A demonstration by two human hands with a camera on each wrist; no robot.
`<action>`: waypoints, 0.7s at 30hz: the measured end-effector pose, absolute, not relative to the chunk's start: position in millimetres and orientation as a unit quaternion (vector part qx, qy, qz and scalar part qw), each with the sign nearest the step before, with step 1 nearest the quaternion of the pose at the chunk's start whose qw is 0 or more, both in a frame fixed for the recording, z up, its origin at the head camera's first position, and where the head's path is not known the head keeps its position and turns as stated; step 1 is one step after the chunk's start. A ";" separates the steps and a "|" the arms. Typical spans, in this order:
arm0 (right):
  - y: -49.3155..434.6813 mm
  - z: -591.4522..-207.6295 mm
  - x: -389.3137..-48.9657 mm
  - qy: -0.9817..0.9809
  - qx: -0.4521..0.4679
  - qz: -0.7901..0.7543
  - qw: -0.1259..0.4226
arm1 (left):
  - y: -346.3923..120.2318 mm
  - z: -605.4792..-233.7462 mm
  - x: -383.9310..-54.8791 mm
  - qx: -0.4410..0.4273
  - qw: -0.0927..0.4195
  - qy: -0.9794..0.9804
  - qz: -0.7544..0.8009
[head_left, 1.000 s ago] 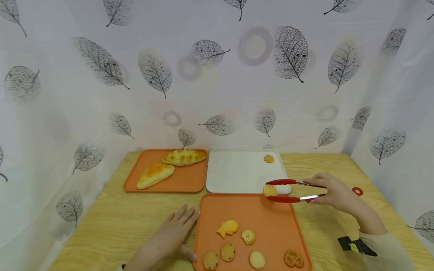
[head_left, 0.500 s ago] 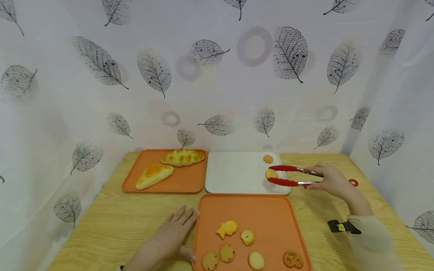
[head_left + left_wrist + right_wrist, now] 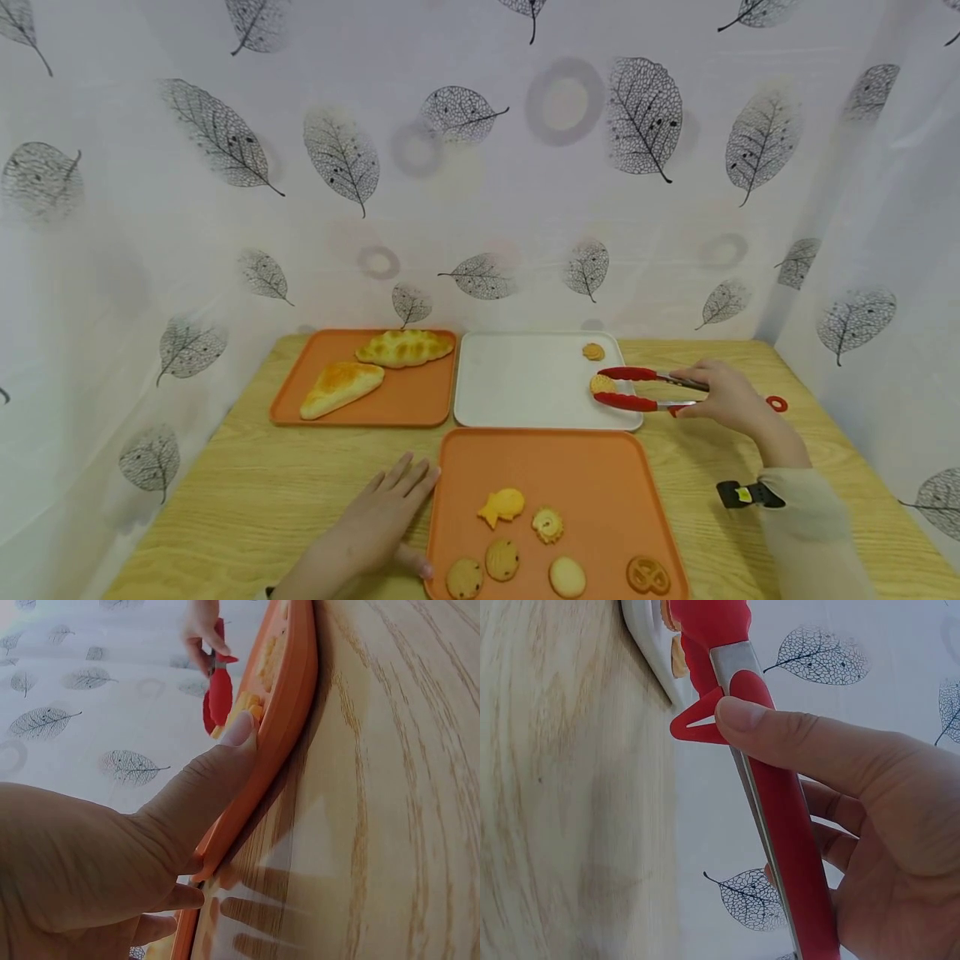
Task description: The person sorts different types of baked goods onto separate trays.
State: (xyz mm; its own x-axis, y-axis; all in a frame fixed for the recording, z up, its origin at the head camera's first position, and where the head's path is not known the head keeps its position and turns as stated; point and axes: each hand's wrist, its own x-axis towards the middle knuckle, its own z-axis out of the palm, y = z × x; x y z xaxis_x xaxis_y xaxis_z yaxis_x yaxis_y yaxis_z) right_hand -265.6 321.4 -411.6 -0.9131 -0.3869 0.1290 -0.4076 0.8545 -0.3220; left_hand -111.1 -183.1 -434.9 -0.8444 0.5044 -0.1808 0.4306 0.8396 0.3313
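This looks like a small curtained-off booth: a white curtain (image 3: 480, 200), printed with dark leaf skeletons and pale grey circles, hangs behind the counter (image 3: 262, 492) and wraps round its left and right sides, so the room beyond is hidden. The counter has a light wood-grain top. Trays (image 3: 555, 458), bread (image 3: 341, 392), cookies (image 3: 567, 577) and red tongs (image 3: 626, 403) lend it a bakery look; whether it stands in a home or a workplace cannot be told.
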 end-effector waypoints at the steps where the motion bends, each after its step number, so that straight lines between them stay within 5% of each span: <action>1: 321.6 -412.2 -266.1 -0.963 0.208 0.170 0.030 | -183.1 -434.9 -111.1 0.245 0.132 0.950 0.142; 21: 318.6 -403.8 -259.5 -0.963 0.207 0.168 0.025 | -183.8 -434.9 -111.1 0.253 0.121 0.951 0.129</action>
